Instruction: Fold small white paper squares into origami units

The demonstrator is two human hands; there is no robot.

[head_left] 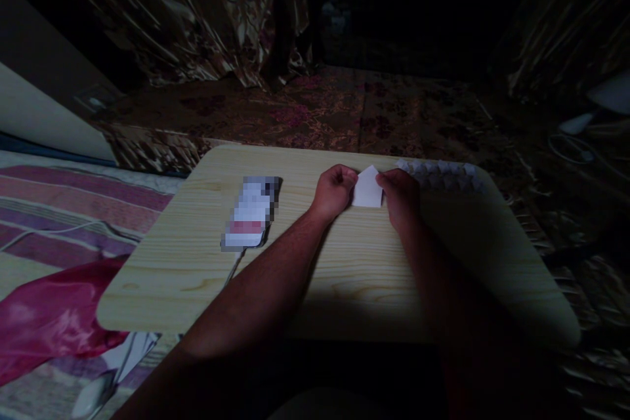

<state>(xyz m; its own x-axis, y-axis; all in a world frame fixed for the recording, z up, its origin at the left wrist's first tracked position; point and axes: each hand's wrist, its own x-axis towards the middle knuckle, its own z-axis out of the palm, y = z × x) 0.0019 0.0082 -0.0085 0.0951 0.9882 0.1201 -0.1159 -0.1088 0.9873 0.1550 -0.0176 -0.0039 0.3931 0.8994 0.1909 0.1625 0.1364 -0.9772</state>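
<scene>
A small white piece of paper (367, 189), with a pointed top like a house shape, is held over the far half of the wooden table (354, 269). My left hand (335, 191) pinches its left edge between thumb and fingers. On the opposite edge, my right hand (401, 195) grips the paper the same way. Just past my right hand, several small folded white paper pieces (443, 176) sit in rows near the far right corner, partly in shadow and partly hidden by that hand.
A phone (250, 212) with a lit, blurred screen lies left of my forearm, a white cable (233, 268) running from its lower end. Pink shiny cloth (59, 315) and a white charger-like object (93, 395) rest on the striped bedding. Patterned curtains (236, 13) hang behind the table.
</scene>
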